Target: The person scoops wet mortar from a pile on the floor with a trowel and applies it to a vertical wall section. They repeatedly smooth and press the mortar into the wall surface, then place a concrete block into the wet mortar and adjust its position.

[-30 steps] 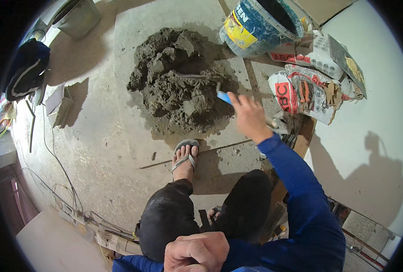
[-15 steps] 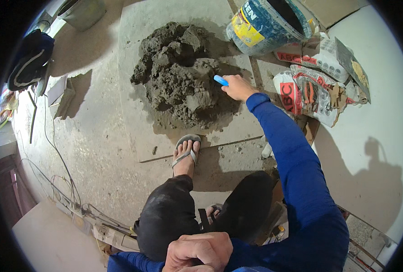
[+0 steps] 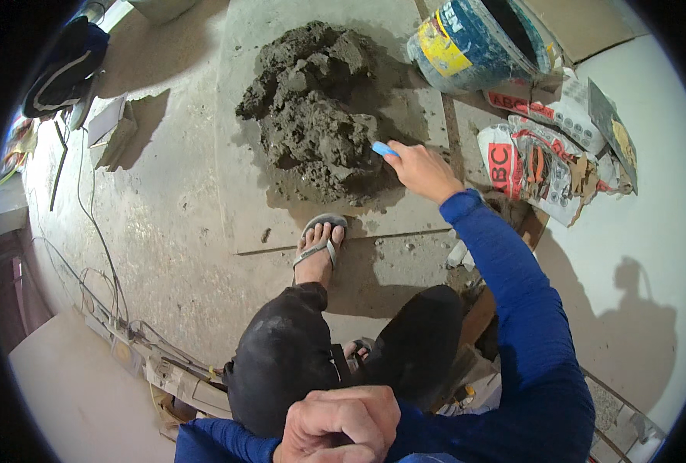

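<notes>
Gripping a blue-handled tool [image 3: 383,148] in the right hand [image 3: 426,171], wrapped close round the grip, at the right side of a lumpy grey mound of wet mix [image 3: 312,123]; cannot tell the shape of the working end, lost to sight against the mix; folding the left hand [image 3: 341,423] into a loose fist before the body, at the lower edge of the view; heaped on a pale flat sheet [image 3: 243,224], with a dark damp stain around the mound; planted across the near edge of the sheet, a sandalled foot [image 3: 316,258]; to the upper right, a blue bucket [image 3: 470,54], marked with bold white capitals and a yellow label; nearer the wall, a rear bag [image 3: 567,108] and a crumpled front bag [image 3: 509,170], both white, printed with large block letters on red panels; leaning against them, a flat grey plate [image 3: 611,127] with a yellowish smear
</notes>
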A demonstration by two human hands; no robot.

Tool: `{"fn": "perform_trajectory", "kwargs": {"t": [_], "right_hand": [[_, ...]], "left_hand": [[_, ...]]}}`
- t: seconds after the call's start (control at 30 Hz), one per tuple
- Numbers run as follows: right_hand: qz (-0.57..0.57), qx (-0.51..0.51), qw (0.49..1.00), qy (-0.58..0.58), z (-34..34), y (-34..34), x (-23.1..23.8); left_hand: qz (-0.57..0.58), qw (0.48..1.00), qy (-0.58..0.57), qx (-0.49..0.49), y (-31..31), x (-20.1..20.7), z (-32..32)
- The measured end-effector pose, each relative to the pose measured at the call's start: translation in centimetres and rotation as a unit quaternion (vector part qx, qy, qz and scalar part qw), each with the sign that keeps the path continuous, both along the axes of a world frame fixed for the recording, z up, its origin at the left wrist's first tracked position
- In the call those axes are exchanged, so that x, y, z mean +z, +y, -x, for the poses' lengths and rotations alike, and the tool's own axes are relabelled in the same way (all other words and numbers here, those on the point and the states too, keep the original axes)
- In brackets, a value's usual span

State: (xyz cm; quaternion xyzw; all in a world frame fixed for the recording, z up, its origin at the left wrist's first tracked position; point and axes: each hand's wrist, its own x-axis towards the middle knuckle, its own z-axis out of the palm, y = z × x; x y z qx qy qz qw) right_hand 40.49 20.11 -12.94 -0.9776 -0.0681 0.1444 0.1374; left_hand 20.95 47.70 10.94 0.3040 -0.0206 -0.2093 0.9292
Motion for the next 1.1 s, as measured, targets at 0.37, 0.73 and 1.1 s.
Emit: {"fn": "perform_trajectory", "kwargs": {"t": [0.37, 0.73, 1.1], "right_hand": [[0.079, -0.102, 0.984, -0.120, 7.0, -5.1, 1.8], [-0.276, -0.413, 0.862, 0.102, 7.9, 3.6, -8.2], [-0.019, -0.266, 0.961, -0.070, 9.5, 3.5, -1.0]], "left_hand": [[0.004, 1.000, -0.002, 0.007, -0.1, -0.2, 1.3], [0.009, 0.998, -0.052, -0.018, -0.5, -0.7, 0.5], [-0.002, 1.000, 0.022, 0.006, 0.1, 0.2, 2.1]]}}
